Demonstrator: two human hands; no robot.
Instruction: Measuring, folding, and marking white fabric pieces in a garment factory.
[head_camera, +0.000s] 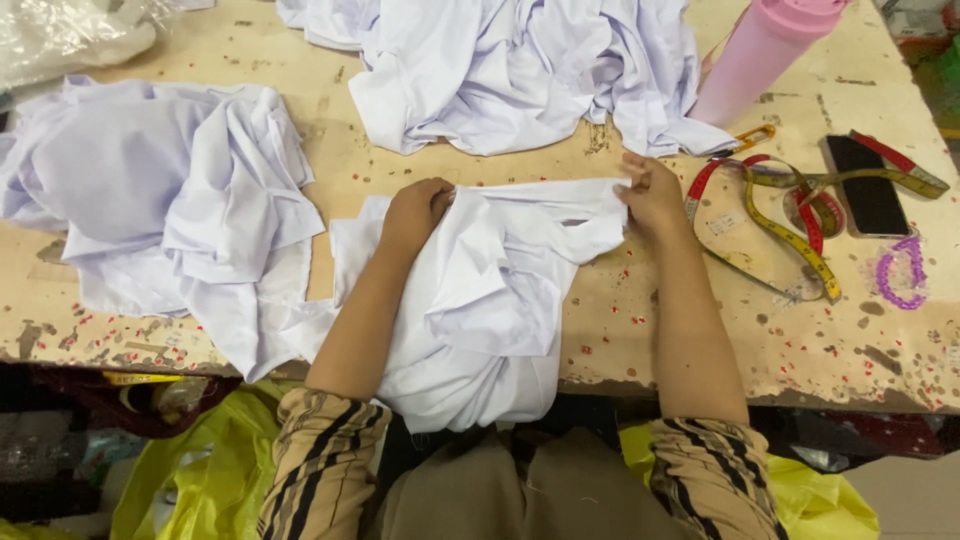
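A white garment (490, 300) lies crumpled on the worn wooden table (620, 330) right in front of me and hangs over its near edge. My left hand (415, 212) grips a bunch of its fabric near the upper left. My right hand (650, 192) pinches the garment's stretched top edge at the right. Between the two hands the cloth is pulled into a straight band.
A heap of white cloth (150, 200) sits at the left, another pile (520, 70) at the back. A pink bottle (765, 55), measuring tapes (790, 230), a dark phone (868, 185) and a purple loop (902, 272) lie at the right. Yellow bags (200, 470) sit below the table.
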